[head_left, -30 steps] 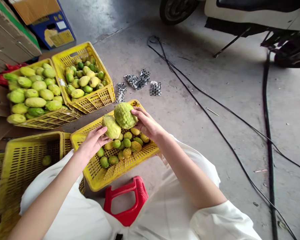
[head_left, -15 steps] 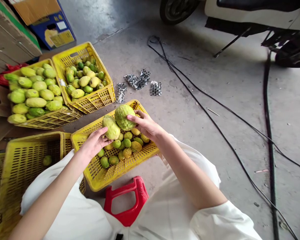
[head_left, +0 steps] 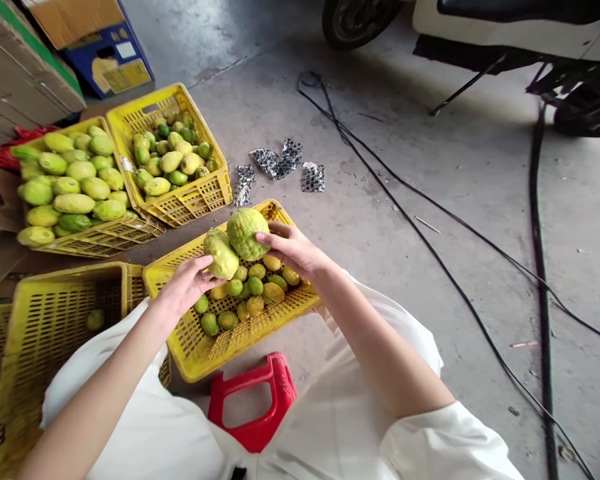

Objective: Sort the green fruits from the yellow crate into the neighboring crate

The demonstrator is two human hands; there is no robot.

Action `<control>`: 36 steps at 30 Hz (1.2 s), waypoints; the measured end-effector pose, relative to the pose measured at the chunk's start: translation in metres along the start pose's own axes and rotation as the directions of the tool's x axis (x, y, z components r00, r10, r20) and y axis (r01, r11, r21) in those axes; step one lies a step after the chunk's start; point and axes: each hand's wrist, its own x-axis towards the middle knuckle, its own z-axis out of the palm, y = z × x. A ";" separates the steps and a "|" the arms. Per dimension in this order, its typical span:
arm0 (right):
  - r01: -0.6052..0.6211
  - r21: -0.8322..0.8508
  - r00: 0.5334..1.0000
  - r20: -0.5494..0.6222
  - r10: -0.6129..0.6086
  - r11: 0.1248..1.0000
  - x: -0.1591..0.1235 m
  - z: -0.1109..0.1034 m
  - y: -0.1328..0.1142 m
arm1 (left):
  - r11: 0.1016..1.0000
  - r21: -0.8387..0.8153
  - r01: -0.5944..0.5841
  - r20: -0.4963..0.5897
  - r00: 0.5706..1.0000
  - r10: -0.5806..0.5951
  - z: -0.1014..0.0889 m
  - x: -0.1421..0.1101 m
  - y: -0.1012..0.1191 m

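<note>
Still, my left hand (head_left: 186,283) grips the oval fruit (head_left: 221,257), my right hand (head_left: 296,251) the round fruit (head_left: 247,233); its thumb has slid further across, so probably I'm just adjusting, both fruits held above the crate (head_left: 187,357) below my hands.

From the right hand (head_left: 296,252), bare floor (head_left: 365,253) gave free passage toward three o'clock until the black cables (head_left: 544,333), whereas heaped yellow crates (head_left: 193,203) blocked ten o'clock and the red stool (head_left: 253,433) obstructed the way just past six.
</note>
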 end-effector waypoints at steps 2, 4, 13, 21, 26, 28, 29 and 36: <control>0.005 -0.017 1.000 0.001 -0.005 1.000 -0.001 0.000 -0.001 | 1.000 0.002 -0.011 0.021 1.000 0.011 -0.002 0.001 0.000; 0.002 -0.012 1.000 -0.006 -0.002 1.000 -0.002 0.001 -0.001 | 1.000 -0.005 -0.025 0.039 0.999 0.025 -0.004 0.002 -0.001; -0.010 0.038 0.997 -0.079 0.013 0.999 0.005 0.000 0.008 | 0.999 -0.043 -0.007 0.045 0.999 0.009 -0.003 0.006 -0.003; -0.015 0.124 0.996 -0.089 0.026 0.992 0.008 0.006 0.005 | 0.999 -0.050 0.005 0.011 1.000 -0.004 0.005 0.004 -0.004; -0.055 0.142 0.986 -0.147 0.075 0.988 0.010 0.006 0.006 | 0.997 -0.074 -0.003 -0.011 1.000 0.002 0.008 0.003 -0.003; -0.061 0.144 0.980 -0.180 0.087 0.988 0.010 0.006 0.006 | 0.995 -0.097 -0.010 0.003 1.000 0.010 0.008 0.003 -0.002; -0.066 0.152 0.978 -0.184 0.094 0.986 0.010 0.007 0.005 | 0.994 -0.110 -0.013 0.008 1.000 0.014 0.008 0.003 -0.001; -0.110 0.201 0.975 -0.170 0.145 0.973 0.007 0.009 -0.001 | 0.989 -0.144 -0.030 -0.051 0.998 0.023 0.012 0.002 0.006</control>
